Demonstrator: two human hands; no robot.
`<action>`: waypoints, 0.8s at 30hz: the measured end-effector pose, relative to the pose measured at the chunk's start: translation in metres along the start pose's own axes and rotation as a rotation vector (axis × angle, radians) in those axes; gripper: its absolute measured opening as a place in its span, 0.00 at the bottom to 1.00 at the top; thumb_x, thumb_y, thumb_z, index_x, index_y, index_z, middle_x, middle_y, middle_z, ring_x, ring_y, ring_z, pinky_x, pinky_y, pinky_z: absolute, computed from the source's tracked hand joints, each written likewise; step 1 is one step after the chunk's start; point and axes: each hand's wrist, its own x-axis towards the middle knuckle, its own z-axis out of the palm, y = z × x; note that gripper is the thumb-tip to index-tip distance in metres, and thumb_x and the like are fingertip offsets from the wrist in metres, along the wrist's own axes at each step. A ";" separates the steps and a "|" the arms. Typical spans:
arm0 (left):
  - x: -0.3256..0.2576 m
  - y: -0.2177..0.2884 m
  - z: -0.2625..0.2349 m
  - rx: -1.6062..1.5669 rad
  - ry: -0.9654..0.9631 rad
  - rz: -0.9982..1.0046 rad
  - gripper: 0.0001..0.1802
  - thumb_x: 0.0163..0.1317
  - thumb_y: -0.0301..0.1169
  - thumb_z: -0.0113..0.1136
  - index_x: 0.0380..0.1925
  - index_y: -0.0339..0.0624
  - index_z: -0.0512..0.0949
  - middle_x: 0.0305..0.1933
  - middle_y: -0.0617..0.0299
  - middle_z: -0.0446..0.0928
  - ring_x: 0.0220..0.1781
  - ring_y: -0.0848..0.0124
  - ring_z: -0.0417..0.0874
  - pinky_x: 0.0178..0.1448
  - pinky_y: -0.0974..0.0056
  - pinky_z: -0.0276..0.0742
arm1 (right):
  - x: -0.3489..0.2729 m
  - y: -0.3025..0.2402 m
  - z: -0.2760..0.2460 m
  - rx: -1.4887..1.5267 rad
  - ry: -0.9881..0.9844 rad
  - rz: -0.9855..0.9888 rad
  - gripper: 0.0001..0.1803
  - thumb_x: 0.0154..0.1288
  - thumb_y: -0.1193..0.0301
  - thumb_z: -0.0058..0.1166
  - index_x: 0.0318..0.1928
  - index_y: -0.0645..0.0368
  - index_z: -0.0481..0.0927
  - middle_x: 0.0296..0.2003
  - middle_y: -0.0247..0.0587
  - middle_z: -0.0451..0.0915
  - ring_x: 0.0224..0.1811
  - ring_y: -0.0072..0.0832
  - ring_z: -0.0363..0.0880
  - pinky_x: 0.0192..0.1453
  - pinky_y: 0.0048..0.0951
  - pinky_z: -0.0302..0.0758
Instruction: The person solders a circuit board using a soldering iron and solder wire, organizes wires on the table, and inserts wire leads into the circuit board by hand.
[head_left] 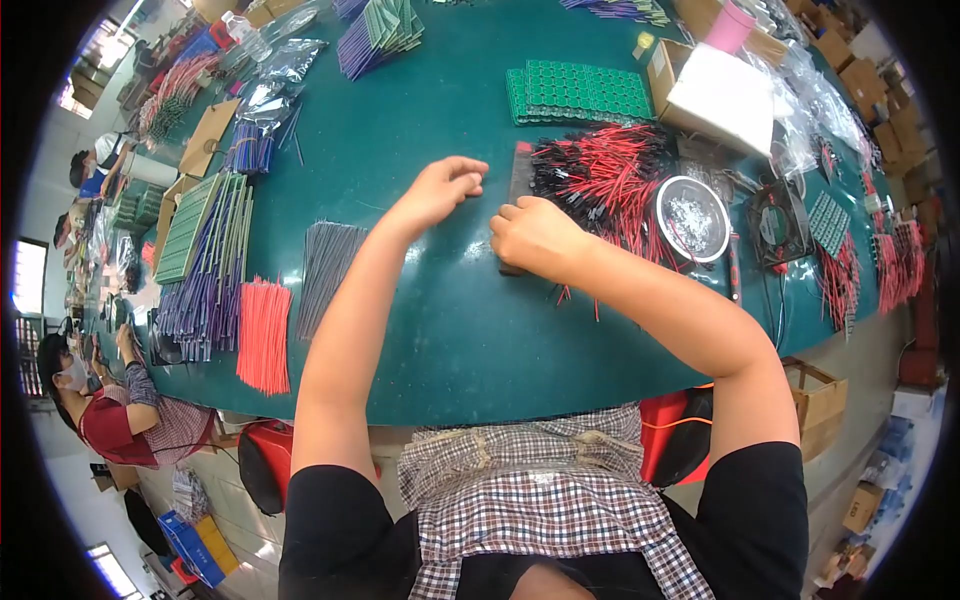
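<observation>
My left hand (447,192) hovers over the green table, thumb and fingers loosely bent and apart, nothing visible in it. Close by on its right, my right hand (537,236) is closed, fingers curled inward; what it pinches, if anything, is hidden. It rests at the near left edge of a heap of red and black wires (610,180). A dark flat strip (521,175) with a red end lies along the heap's left side. Just right of the wires stands a round white-rimmed bowl (692,219) of small pale parts.
Bundles of grey (328,265), coral-red (264,335) and purple wires (205,300) lie left. Green circuit-board panels (585,90) are stacked beyond the wire heap. A small black fan (779,222) and a red-and-black pen-like tool (735,268) are right. A co-worker (130,410) sits left.
</observation>
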 end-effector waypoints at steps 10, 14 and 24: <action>-0.014 -0.008 0.082 -0.324 -0.023 0.120 0.28 0.76 0.42 0.46 0.67 0.34 0.67 0.65 0.49 0.73 0.63 0.61 0.77 0.63 0.58 0.76 | -0.021 0.020 -0.019 -0.122 -0.294 0.150 0.03 0.52 0.70 0.60 0.28 0.54 0.84 0.30 0.36 0.83 0.36 0.32 0.84 0.39 0.34 0.76; -0.017 0.003 0.086 -0.331 0.003 0.073 0.30 0.75 0.47 0.45 0.64 0.32 0.70 0.60 0.47 0.77 0.62 0.60 0.78 0.65 0.58 0.73 | 0.016 0.058 -0.059 -0.017 -0.437 0.455 0.09 0.50 0.76 0.58 0.35 0.59 0.84 0.34 0.45 0.84 0.38 0.44 0.84 0.44 0.43 0.79; -0.030 0.009 0.114 -0.136 0.072 0.189 0.31 0.69 0.41 0.55 0.64 0.27 0.68 0.61 0.38 0.75 0.59 0.49 0.80 0.67 0.55 0.72 | 0.024 0.240 -0.015 0.245 -0.674 0.990 0.72 0.33 0.61 0.80 0.77 0.56 0.46 0.75 0.54 0.53 0.77 0.46 0.53 0.77 0.44 0.58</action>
